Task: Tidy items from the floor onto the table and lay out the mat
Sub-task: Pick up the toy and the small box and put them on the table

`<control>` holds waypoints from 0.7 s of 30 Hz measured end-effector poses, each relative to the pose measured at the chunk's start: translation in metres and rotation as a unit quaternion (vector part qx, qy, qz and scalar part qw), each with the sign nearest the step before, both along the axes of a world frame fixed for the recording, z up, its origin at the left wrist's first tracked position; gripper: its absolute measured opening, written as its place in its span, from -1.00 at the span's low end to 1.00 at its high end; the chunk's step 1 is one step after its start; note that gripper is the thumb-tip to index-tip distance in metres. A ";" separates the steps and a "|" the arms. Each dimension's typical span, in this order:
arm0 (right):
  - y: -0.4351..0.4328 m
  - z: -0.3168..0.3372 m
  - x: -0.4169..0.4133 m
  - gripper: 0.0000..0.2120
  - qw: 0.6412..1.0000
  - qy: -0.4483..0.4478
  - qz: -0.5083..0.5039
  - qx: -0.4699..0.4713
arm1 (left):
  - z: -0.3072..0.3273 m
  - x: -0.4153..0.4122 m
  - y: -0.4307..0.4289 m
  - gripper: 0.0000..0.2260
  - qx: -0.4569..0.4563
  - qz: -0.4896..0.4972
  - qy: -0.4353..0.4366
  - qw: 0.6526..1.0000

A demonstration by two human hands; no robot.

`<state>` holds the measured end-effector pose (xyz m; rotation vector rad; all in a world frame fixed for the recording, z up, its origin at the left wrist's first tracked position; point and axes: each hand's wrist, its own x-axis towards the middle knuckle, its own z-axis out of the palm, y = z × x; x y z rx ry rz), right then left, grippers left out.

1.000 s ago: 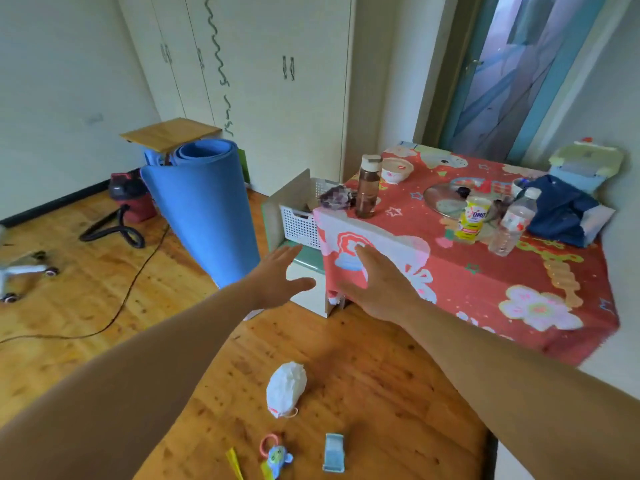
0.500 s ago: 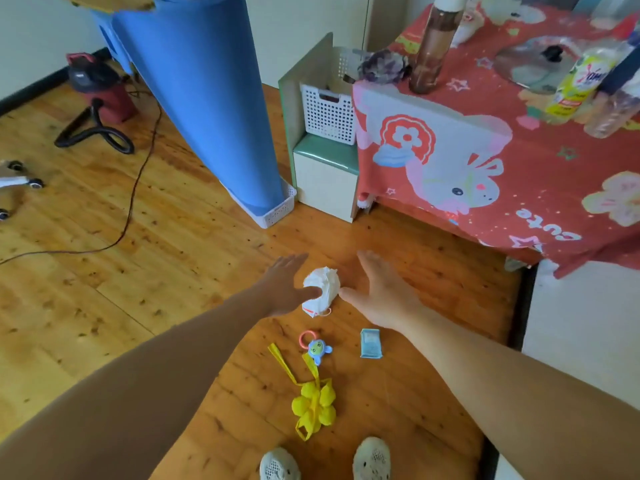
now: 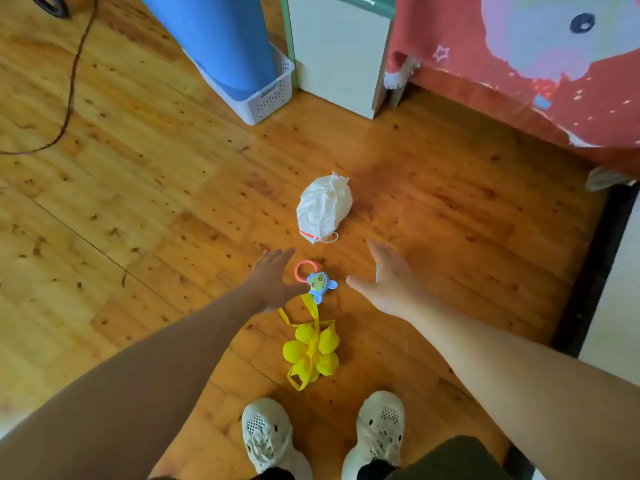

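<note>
My one head-worn camera looks steeply down at the knotty wooden floor [image 3: 138, 188], close beyond both outstretched hands.

Probably home: toy [image 3: 320, 282], wooden floor [image 3: 138, 188]

Rattle [image 3: 317, 281] between bag [image 3: 323, 207], flower [image 3: 311, 351].

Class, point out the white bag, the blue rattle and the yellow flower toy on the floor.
White bag [image 3: 323, 207]: head view, crumpled middle.
Blue rattle [image 3: 319, 282]: head view, green face.
Yellow flower toy [image 3: 311, 351]: head view, centre of petals.
</note>
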<state>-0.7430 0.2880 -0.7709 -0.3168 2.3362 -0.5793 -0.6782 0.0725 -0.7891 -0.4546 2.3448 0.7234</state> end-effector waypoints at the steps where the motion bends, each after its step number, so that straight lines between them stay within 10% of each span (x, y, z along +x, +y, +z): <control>1: 0.001 -0.024 -0.001 -0.20 1.000 -0.007 -0.007 -0.005 | -0.025 -0.001 -0.001 -0.21 -0.002 0.003 -0.003 1.000; 12: 0.034 -0.259 -0.028 -0.18 0.996 0.049 -0.064 0.044 | -0.267 -0.019 0.023 -0.23 -0.031 -0.025 0.021 0.999; 21: 0.055 -0.332 -0.035 -0.08 0.982 0.040 -0.115 0.147 | -0.348 -0.028 0.041 -0.11 -0.067 -0.009 0.016 0.998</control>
